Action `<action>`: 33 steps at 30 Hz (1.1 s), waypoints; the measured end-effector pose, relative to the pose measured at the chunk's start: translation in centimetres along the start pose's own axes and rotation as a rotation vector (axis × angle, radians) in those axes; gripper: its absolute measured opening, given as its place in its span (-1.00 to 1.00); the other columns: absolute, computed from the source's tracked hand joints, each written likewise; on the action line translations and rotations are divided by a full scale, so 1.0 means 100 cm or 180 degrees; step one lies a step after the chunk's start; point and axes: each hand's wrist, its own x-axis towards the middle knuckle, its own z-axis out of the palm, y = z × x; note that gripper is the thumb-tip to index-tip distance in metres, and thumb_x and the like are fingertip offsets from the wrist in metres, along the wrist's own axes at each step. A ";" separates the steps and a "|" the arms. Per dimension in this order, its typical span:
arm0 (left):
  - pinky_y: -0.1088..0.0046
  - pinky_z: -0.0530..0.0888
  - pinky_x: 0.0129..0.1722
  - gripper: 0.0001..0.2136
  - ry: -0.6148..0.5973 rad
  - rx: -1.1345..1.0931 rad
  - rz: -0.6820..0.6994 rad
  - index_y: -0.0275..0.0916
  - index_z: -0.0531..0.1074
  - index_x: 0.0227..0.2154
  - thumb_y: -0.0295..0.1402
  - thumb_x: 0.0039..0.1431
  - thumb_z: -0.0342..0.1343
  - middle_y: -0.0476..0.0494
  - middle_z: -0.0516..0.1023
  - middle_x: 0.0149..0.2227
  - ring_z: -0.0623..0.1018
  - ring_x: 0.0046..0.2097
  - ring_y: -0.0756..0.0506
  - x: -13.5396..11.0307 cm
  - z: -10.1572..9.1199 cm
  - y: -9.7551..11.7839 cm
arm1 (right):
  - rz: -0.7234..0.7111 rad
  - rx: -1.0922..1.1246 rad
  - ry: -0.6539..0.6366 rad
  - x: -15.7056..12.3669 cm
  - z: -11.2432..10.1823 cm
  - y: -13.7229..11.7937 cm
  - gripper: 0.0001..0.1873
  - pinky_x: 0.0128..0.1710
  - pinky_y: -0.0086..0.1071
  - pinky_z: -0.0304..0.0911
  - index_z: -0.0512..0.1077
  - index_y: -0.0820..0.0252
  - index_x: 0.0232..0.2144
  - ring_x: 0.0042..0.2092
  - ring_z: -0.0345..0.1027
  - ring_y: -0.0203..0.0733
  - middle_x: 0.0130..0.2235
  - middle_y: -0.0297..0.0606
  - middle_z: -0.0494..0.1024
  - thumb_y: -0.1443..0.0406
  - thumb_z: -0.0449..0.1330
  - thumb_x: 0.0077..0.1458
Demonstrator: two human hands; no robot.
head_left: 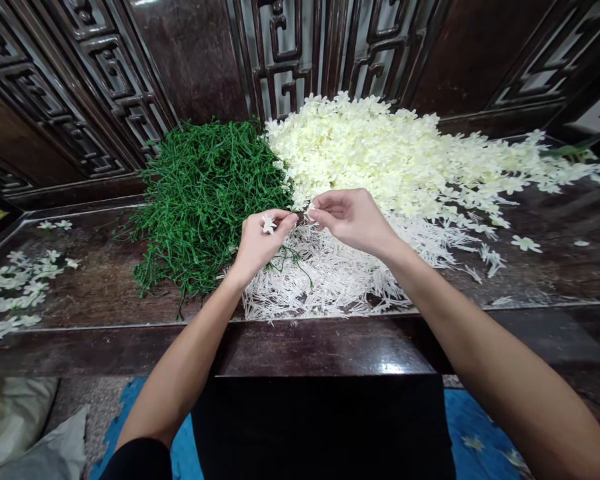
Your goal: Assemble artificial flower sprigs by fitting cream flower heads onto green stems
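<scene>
My left hand [261,241] is closed in a pinch on a thin green artificial stem [305,265], whose strands hang below the fingers. A small white flower [269,224] shows against the fingers of that hand. Close to its fingertips, my right hand [353,217] pinches a white artificial blossom [311,209] between thumb and forefinger. Beyond my left hand lies a heap of green stems [210,187]. Cream-white blossoms [365,147] are piled behind my right hand. Under both hands spreads a layer of thin white sprigs [325,283].
Everything lies on a dark wooden bench [95,293] backed by a carved lattice panel [205,60]. Assembled white flower sprays [17,293] rest at the far left. Loose blossoms [526,244] are scattered to the right. Pale bags [45,440] stand on the floor at lower left.
</scene>
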 end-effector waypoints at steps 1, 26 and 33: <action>0.48 0.27 -0.50 -0.83 -0.0001 0.0027 0.0002 -0.26 0.57 -0.40 -0.26 0.14 0.20 -0.05 0.52 -0.51 0.36 -0.50 0.04 0.000 0.000 0.000 | -0.0009 -0.0016 0.0005 0.000 0.000 0.000 -0.93 -0.31 -0.23 0.41 0.45 0.24 -0.45 -0.40 0.44 -0.21 -0.41 -0.20 0.55 0.34 0.24 0.05; 0.46 0.38 -0.38 -0.79 0.0024 0.0589 0.0761 -0.21 0.50 -0.40 -0.31 0.32 0.04 -0.05 0.60 -0.44 0.49 -0.43 0.01 -0.005 0.002 0.001 | -0.0568 -0.0281 0.0054 -0.006 0.010 0.000 -0.86 -0.35 -0.24 0.34 0.42 0.19 -0.45 -0.41 0.33 -0.23 -0.43 -0.25 0.49 0.30 0.17 0.14; 0.47 0.33 -0.49 -0.79 0.0182 0.0493 0.0729 -0.18 0.49 -0.41 -0.27 0.30 0.06 0.00 0.56 -0.53 0.43 -0.54 0.05 -0.007 0.003 -0.002 | -0.0843 -0.0416 0.0167 -0.008 0.015 0.000 -0.87 -0.41 -0.25 0.34 0.44 0.16 -0.44 -0.43 0.32 -0.23 -0.44 -0.25 0.50 0.36 0.12 0.13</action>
